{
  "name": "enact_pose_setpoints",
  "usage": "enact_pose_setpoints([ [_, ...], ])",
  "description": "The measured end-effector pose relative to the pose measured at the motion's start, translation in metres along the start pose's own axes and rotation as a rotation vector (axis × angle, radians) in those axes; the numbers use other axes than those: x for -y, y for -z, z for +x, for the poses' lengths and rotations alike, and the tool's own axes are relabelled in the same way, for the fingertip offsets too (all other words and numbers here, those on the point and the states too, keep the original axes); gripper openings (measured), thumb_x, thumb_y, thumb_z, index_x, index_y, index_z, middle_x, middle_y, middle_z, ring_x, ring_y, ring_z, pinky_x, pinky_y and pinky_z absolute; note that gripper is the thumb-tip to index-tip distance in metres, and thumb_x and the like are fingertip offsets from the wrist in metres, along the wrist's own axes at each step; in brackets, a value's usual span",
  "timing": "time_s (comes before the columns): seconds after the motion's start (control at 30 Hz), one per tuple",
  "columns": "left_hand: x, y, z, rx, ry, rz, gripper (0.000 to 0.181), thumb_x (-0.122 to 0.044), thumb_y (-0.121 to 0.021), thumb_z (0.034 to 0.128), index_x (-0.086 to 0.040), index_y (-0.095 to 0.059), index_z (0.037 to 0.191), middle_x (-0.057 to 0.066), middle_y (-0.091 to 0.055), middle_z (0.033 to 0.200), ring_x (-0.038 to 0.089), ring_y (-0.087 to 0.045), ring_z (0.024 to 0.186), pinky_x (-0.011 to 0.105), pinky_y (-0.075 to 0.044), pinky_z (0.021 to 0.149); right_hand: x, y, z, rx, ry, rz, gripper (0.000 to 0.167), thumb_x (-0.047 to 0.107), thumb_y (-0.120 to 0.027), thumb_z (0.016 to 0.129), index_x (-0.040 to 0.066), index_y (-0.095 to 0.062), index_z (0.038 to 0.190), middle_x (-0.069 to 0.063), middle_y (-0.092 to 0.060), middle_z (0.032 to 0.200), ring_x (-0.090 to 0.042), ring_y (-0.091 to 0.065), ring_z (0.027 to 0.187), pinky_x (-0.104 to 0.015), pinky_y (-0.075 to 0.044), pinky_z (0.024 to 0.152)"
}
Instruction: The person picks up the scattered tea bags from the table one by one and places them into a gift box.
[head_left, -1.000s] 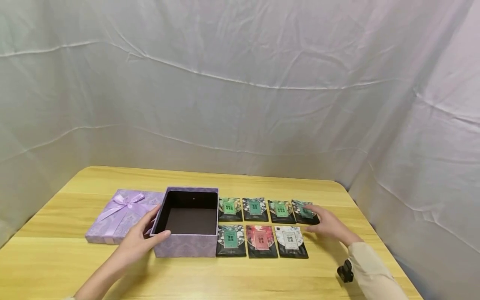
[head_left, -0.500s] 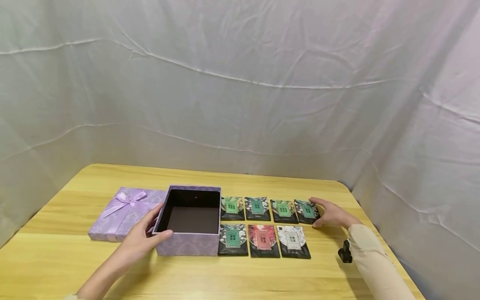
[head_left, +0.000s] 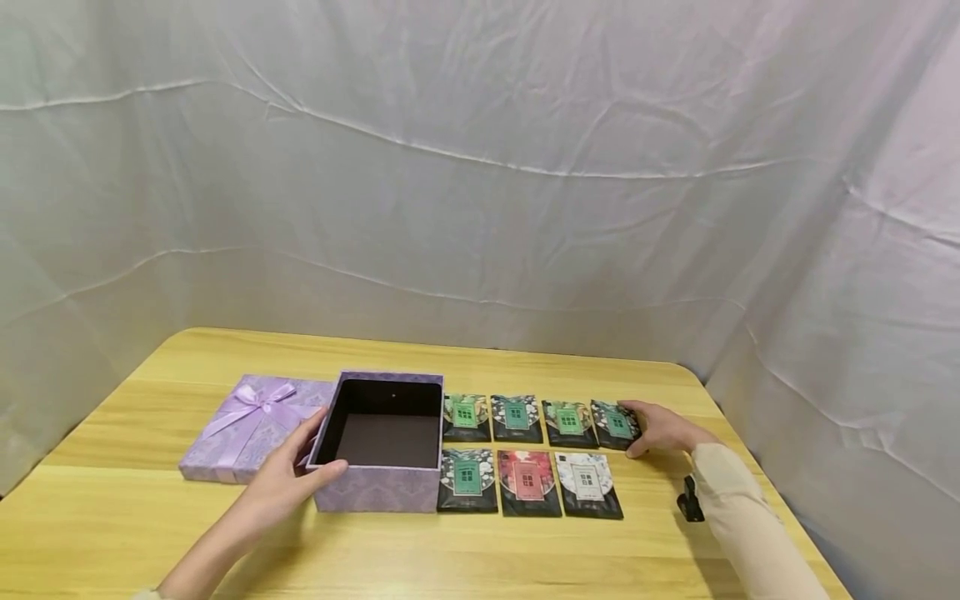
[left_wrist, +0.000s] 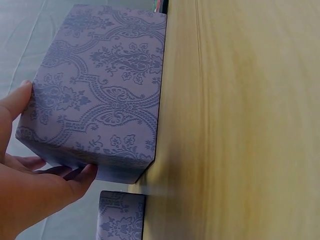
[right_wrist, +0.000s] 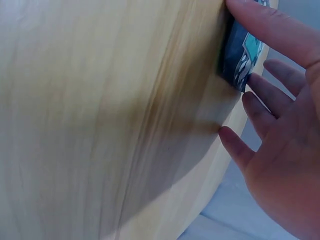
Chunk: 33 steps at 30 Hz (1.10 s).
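The open purple box (head_left: 375, 490) with a black interior stands on the table, and nothing shows inside it. My left hand (head_left: 277, 487) grips its near left corner, thumb at the front rim and fingers on the left side; the left wrist view shows the same hand (left_wrist: 42, 200) on the patterned box (left_wrist: 110, 75). My right hand (head_left: 663, 427) touches the right edge of the rightmost back-row green sachet (head_left: 617, 425). In the right wrist view that hand's (right_wrist: 285, 140) fingers are spread, with the thumb over one side of the dark sachet (right_wrist: 234, 55).
The purple lid (head_left: 258, 421) with its ribbon bow lies left of the box. Several other sachets lie in two rows right of the box, among them a red one (head_left: 529, 485) and a white one (head_left: 588, 485). A small black object (head_left: 691, 500) is beside my right sleeve.
My right hand has shifted from over the rightmost back-row sachet to its right edge. My left hand has kept its place on the box, while the whole view has shifted slightly.
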<state>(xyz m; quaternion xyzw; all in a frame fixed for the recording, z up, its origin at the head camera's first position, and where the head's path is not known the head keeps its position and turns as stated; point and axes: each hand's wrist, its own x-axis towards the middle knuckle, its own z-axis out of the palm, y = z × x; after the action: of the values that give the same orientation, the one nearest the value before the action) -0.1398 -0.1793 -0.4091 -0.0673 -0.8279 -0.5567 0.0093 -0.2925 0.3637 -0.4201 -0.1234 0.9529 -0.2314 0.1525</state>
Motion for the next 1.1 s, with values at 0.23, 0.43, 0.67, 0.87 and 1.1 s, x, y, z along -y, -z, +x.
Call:
enact_pose_setpoints([
  [0.23, 0.001, -0.001, -0.001, 0.005, -0.003, -0.033, 0.078, -0.021, -0.066, 0.0929, -0.004, -0.02, 0.154, 0.03, -0.029, 0.149, 0.042, -0.048, 0.122, 0.023, -0.043, 0.091, -0.003, 0.0, -0.002, -0.025, 0.011, -0.004, 0.097, 0.012, -0.09, 0.064, -0.011, -0.036, 0.141, -0.036, -0.036, 0.14, -0.052, -0.035, 0.126, -0.064, -0.028, 0.102],
  [0.43, 0.004, -0.002, 0.001, -0.009, -0.044, -0.044, 0.077, -0.016, -0.066, 0.0921, -0.001, -0.021, 0.152, 0.031, -0.032, 0.147, 0.041, -0.048, 0.122, 0.019, -0.043, 0.088, -0.003, 0.0, -0.009, -0.055, 0.066, -0.057, 0.099, 0.019, -0.088, 0.066, -0.01, -0.034, 0.144, -0.037, -0.038, 0.138, -0.053, -0.037, 0.124, -0.064, -0.032, 0.099],
  [0.67, 0.005, -0.002, 0.0, -0.021, -0.036, -0.041, 0.077, -0.015, -0.067, 0.0916, -0.001, -0.022, 0.152, 0.031, -0.033, 0.147, 0.04, -0.047, 0.123, 0.018, -0.043, 0.087, -0.002, -0.002, -0.014, -0.096, 0.034, -0.102, 0.097, 0.03, -0.086, 0.068, -0.006, -0.036, 0.144, -0.036, -0.042, 0.129, -0.046, -0.045, 0.111, -0.063, -0.038, 0.091],
  [0.87, 0.006, -0.003, 0.001, -0.024, -0.033, -0.041, 0.077, -0.015, -0.067, 0.0917, -0.001, -0.022, 0.152, 0.031, -0.032, 0.147, 0.04, -0.046, 0.124, 0.018, -0.043, 0.087, 0.002, -0.003, -0.018, -0.139, 0.036, -0.112, 0.09, 0.037, -0.08, 0.075, -0.004, -0.037, 0.143, -0.037, -0.042, 0.129, -0.048, -0.044, 0.112, -0.066, -0.038, 0.089],
  [1.1, 0.006, -0.003, 0.0, -0.028, -0.029, -0.06, 0.077, -0.015, -0.066, 0.092, -0.003, -0.022, 0.153, 0.032, -0.034, 0.146, 0.039, -0.048, 0.121, 0.019, -0.044, 0.086, 0.014, -0.005, -0.021, -0.213, 0.057, -0.12, 0.083, 0.042, -0.077, 0.078, 0.0, -0.042, 0.141, -0.035, -0.041, 0.134, -0.048, -0.036, 0.119, -0.067, -0.036, 0.091],
])
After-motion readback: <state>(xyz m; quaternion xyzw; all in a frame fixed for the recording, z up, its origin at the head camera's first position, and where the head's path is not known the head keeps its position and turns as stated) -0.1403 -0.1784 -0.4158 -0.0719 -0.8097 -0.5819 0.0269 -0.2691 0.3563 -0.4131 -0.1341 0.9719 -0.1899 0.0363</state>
